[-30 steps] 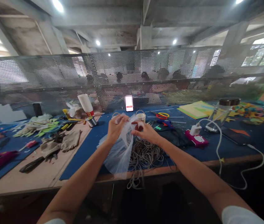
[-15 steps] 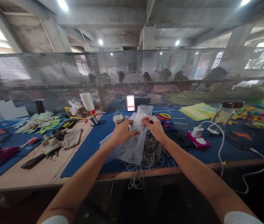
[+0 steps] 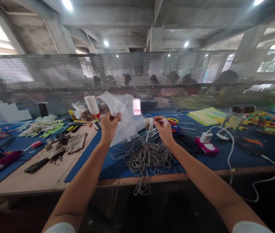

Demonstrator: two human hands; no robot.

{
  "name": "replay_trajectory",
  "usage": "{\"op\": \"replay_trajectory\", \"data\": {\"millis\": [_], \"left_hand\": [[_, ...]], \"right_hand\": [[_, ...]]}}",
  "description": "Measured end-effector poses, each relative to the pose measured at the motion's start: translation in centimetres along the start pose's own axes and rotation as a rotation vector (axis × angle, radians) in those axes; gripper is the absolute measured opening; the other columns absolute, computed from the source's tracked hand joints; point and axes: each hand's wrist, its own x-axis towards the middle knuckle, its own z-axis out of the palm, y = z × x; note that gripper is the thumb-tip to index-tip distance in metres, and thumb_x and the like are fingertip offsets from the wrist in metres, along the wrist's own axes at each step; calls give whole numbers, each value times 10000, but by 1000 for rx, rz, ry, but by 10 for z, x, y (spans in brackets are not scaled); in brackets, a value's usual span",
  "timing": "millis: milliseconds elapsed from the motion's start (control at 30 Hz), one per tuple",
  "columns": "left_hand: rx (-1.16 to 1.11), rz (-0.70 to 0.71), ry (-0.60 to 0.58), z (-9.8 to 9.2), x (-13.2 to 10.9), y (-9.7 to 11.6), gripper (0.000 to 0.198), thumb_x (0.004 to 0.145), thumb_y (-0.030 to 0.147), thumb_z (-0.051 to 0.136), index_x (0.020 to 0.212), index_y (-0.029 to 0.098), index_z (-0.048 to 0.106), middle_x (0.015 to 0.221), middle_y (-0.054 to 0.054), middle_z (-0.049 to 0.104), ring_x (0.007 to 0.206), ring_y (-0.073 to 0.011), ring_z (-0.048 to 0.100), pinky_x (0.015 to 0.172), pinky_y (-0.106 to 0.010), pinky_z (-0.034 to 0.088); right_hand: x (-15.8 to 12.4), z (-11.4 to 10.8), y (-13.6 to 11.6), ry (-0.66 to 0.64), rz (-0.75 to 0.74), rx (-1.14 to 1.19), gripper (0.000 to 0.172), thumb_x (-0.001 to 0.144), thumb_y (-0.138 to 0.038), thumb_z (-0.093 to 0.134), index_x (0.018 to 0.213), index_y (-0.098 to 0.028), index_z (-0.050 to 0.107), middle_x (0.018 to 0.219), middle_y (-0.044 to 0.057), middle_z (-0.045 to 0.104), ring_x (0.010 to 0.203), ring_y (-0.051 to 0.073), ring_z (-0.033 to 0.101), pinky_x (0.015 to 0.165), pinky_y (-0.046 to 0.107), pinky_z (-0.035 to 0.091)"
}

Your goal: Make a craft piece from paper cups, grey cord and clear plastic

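Note:
My left hand (image 3: 110,126) pinches a thin translucent plastic sheet (image 3: 125,121) with fine stripes, its sides spreading up and to the right. My right hand (image 3: 163,127) is closed at the fingertips on a narrow pale strip (image 3: 149,131) that hangs down from them. A small white cup with a thin looped handle (image 3: 148,121) shows just left of the right fingers; whether they touch it I cannot tell. Below both hands lies a tangled heap of grey cord (image 3: 149,158), with some loops hanging over the table edge.
A phone (image 3: 136,106) stands lit behind the sheet. Stacked paper cups (image 3: 92,106) lean at left, near work gloves (image 3: 76,143). On the right are colored sheets (image 3: 205,116), a glass jar (image 3: 234,121) and a magenta power strip (image 3: 207,145) with a white cable. A perforated screen (image 3: 137,69) rises behind.
My hands have moved apart. The plastic sheet has swung left and up with my left hand, uncovering the cord heap; the small handled cup and pale strip now show beside my right hand.

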Motion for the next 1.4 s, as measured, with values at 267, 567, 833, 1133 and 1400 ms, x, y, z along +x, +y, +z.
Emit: {"op": "replay_trajectory", "data": {"millis": [267,567,833,1133,1400], "left_hand": [[-517,-62,172,9,6,-1,197,688,309,781,791,157,711,833,-32,751,871,-197,732,869,-337,600],[-808,-160,82,5,6,15,249,652,304,826,749,178,635,838,-41,757,926,-207,757,892,-340,604],[-865,-126,135,1,7,20,238,687,304,857,812,196,686,887,-26,770,862,-176,756,867,-318,620],[-827,-132,132,3,21,33,238,719,332,825,841,207,664,935,-48,762,925,-218,757,811,-337,636],[-858,-139,43,12,20,56,190,758,307,804,834,202,666,922,-45,756,963,-217,751,844,-334,634]], "right_hand": [[-3,3,-2,-67,-56,-84,232,881,-397,620,980,-190,659,949,62,704,803,188,655,814,342,531],[-28,20,10,-661,-179,-373,448,865,-438,751,1234,-191,691,1022,84,705,987,241,641,948,389,472],[-25,13,6,-762,-145,-455,236,958,-263,578,862,-162,768,871,73,727,851,211,651,797,311,452],[-36,24,10,-843,-92,-370,173,902,-342,688,1013,-233,762,1007,46,770,923,217,695,839,316,474],[-25,25,1,-577,270,138,641,789,-529,772,1286,-164,594,688,-38,642,707,172,654,730,295,512]]}}
